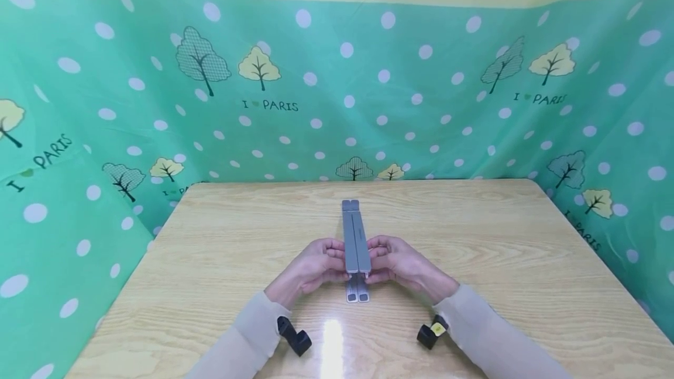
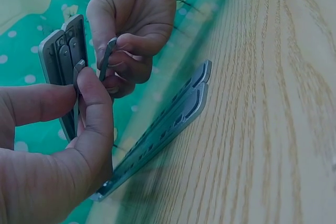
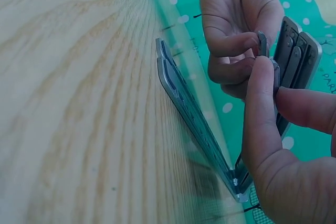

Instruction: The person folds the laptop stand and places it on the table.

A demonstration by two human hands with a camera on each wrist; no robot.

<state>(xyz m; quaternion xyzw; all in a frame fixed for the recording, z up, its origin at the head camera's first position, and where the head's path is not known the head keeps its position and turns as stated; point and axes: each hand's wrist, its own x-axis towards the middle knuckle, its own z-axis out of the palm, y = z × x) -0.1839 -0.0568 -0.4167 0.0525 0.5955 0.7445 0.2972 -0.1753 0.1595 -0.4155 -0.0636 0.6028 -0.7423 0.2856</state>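
Note:
A grey metal folding laptop stand stands in the middle of the table, nearly closed sideways, its paired bars side by side. Its upper bars tilt up from the lower rails, hinged together at the far end. From the left side, my left hand pinches a thin support strut between thumb and fingers. Opposite it, my right hand pinches the matching strut. Both struts hang between the upper bars and the rails. Dark pads cap the rails' near ends.
The light wood table reaches back to a green dotted curtain, which also hangs along both sides. Black wrist camera mounts sit below each sleeve. A bright light reflection lies on the tabletop near the front.

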